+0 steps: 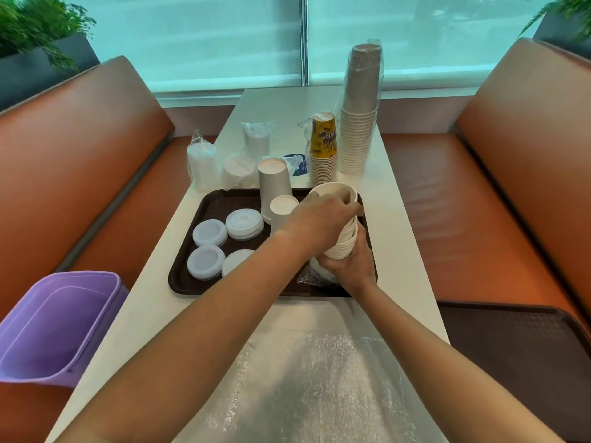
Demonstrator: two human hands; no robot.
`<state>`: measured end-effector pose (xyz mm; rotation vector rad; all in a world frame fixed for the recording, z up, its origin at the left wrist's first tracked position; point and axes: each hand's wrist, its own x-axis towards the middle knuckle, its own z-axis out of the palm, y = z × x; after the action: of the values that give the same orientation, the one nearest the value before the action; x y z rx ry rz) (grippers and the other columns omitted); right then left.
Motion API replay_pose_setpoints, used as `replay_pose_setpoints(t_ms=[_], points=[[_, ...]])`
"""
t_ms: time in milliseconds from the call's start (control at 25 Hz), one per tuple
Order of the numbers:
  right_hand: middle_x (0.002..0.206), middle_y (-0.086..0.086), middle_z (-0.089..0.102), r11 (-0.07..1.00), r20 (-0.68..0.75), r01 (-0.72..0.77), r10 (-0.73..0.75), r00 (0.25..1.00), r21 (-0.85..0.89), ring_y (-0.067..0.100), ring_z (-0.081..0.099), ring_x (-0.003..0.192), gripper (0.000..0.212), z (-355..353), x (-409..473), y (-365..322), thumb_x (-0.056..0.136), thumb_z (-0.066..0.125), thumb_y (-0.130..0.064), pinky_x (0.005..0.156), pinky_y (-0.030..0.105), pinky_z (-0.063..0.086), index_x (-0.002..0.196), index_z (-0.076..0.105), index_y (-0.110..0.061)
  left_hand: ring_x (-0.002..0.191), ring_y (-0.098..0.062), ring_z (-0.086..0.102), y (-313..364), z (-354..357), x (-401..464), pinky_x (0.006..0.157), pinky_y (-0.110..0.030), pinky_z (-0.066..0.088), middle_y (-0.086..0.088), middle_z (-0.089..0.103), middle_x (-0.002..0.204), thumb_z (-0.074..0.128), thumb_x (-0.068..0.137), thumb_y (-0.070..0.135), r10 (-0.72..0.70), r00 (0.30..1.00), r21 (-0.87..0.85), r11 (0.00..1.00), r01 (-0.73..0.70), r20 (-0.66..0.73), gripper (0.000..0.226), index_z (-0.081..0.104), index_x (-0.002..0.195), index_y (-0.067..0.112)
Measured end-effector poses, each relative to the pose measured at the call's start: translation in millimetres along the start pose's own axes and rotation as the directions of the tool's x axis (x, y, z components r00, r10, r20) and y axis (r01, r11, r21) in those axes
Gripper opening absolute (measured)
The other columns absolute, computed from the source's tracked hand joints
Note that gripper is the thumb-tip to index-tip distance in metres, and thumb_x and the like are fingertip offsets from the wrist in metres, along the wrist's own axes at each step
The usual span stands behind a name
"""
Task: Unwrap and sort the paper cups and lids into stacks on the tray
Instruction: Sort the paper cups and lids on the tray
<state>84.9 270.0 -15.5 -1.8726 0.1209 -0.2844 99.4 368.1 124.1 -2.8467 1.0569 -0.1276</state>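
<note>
Crumpled clear wrap point(307, 378) lies closest to you, spread on the white counter point(399, 219) between your two forearms. Beyond it, both your hands work on one white cup stack point(343, 225), which stands tilted over the right end of the dark tray point(204, 282). Your right hand point(351, 266) curls around the bottom of the stack and carries it; your left hand point(319, 219) grips it near the top, with fingers over the rim.

You seem to be in the sorting step: this stack looks already out of its wrap and needs a place on the tray. On the tray you have four lid piles point(224, 244) at the left, and a tall grey cup point(275, 183) with a shorter white cup point(283, 212) upside down in the middle. For the next move, I think you must lower the stack straight into the free right part, holding the top steady so it does not lean and knock the cups beside it.

Still in plastic at the far end of the counter are lid packs point(204, 161), a yellow printed cup stack point(323, 148) and a tall brown cup stack point(359, 107).

Around you there are orange bench seats point(479, 203), a purple bin point(54, 327) at the left, a second tray point(518, 362) on the right seat, and a window with plants.
</note>
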Motion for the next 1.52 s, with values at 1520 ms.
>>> replay_pose_setpoints(t_ms=[1520], points=[[0.133, -0.019, 0.039, 0.993, -0.008, 0.06, -0.061, 0.998, -0.099, 0.003, 0.039, 0.114, 0.105, -2.6, -4.3, 1.4, 0.063, 0.087, -0.024, 0.094, 0.028, 0.038, 0.144, 0.02, -0.029, 0.121, -0.024, 0.049, -63.5, 86.7, -8.0, 0.089, -0.026, 0.04, -0.01, 0.048, 0.135, 0.08, 0.072, 0.032, -0.808, 0.588, -0.934, 0.17, 0.313, 0.049, 0.082, 0.031, 0.134, 0.008]])
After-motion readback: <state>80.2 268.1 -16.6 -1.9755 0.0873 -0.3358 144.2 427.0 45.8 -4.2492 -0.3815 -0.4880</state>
